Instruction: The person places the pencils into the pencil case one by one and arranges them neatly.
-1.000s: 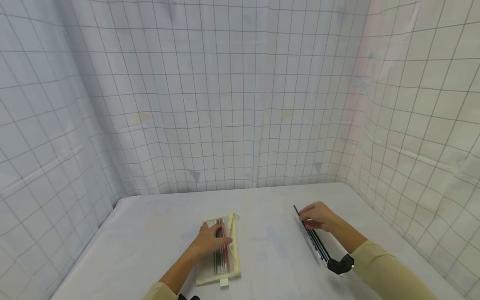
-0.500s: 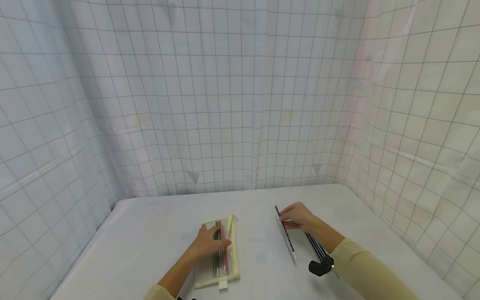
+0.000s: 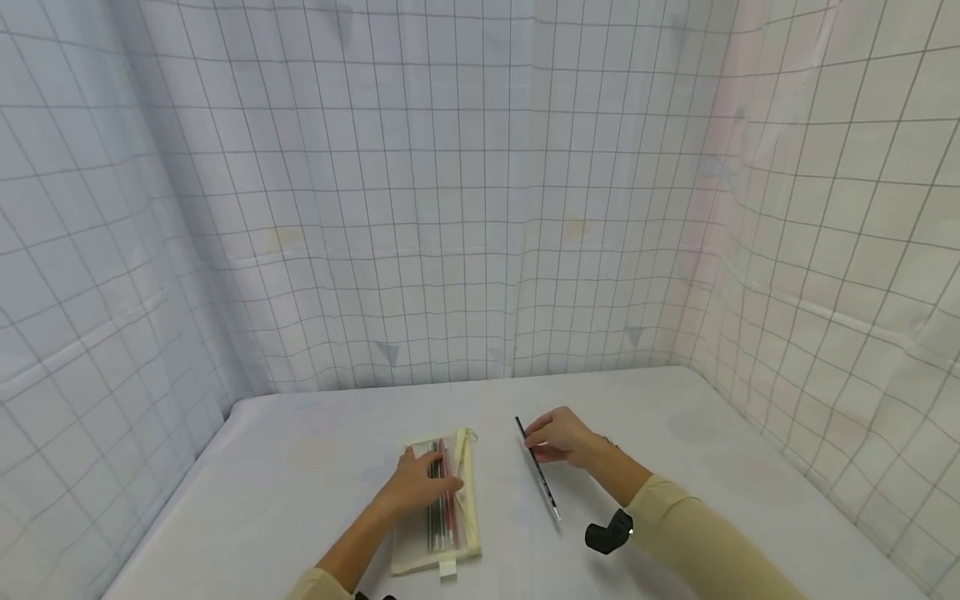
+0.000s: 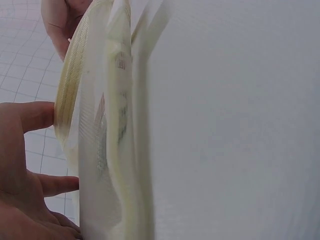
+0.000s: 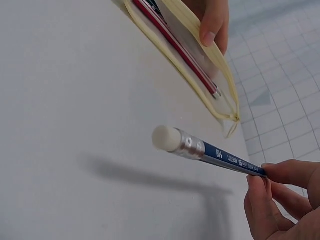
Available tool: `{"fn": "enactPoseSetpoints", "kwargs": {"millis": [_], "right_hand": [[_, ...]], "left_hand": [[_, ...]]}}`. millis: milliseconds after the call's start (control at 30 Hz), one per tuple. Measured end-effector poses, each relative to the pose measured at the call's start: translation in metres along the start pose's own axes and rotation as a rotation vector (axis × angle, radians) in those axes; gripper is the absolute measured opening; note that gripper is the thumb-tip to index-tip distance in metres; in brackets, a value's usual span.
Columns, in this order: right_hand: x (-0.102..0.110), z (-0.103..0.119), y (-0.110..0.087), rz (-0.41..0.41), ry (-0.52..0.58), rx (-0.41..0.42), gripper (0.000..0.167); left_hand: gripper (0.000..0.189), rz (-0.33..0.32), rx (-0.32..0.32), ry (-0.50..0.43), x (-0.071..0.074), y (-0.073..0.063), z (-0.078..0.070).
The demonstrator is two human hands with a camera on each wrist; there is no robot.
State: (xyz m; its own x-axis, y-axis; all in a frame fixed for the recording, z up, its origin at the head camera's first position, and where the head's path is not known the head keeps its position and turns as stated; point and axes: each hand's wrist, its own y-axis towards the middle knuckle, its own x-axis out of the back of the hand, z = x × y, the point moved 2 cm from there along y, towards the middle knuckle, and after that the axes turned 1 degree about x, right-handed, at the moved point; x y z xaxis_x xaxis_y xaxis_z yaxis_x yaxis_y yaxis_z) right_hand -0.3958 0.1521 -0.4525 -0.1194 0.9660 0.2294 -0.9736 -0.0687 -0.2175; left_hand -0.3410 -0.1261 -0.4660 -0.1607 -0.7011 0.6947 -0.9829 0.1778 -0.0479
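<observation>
My right hand [image 3: 561,437] pinches a dark blue pencil [image 5: 227,160] between thumb and fingertips, above the table and right of the pencil case. The pencil's white eraser [image 5: 166,138] and silver ferrule point toward the right wrist camera. A see-through pencil case [image 3: 472,500] with pale yellow edging lies flat at centre left. My left hand [image 3: 415,485] rests on it, fingers spread. In the right wrist view the case's zipped side gapes, the left thumb [image 5: 208,37] touching its upper edge. Inside lie a red pencil [image 5: 180,50] and darker ones.
A white cloth covers the table [image 3: 300,450]. Grid-patterned curtains [image 3: 465,208] enclose it at the back and sides. A black camera mount [image 3: 609,533] sits below my right wrist. A small white tag [image 3: 447,569] sticks out from the case's near end.
My right hand has taken one pencil from the dark pencils at the right and carried it left toward the case. The left hand and case have stayed put.
</observation>
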Motion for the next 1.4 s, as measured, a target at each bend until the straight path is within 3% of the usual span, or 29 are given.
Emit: {"fn": "enactPoseSetpoints", "kwargs": {"millis": [367, 800, 1400], "right_hand": [[-0.026, 0.004, 0.001, 0.029, -0.019, 0.022, 0.018], [-0.050, 0.008, 0.001, 0.073, 0.012, 0.017, 0.016], [-0.093, 0.011, 0.007, 0.116, -0.046, 0.033, 0.012]], "left_hand": [[0.078, -0.003, 0.009, -0.017, -0.001, 0.001, 0.001], [0.078, -0.010, 0.013, 0.031, -0.001, 0.002, -0.001], [0.078, -0.020, 0.006, 0.024, 0.000, 0.002, -0.001]]}}
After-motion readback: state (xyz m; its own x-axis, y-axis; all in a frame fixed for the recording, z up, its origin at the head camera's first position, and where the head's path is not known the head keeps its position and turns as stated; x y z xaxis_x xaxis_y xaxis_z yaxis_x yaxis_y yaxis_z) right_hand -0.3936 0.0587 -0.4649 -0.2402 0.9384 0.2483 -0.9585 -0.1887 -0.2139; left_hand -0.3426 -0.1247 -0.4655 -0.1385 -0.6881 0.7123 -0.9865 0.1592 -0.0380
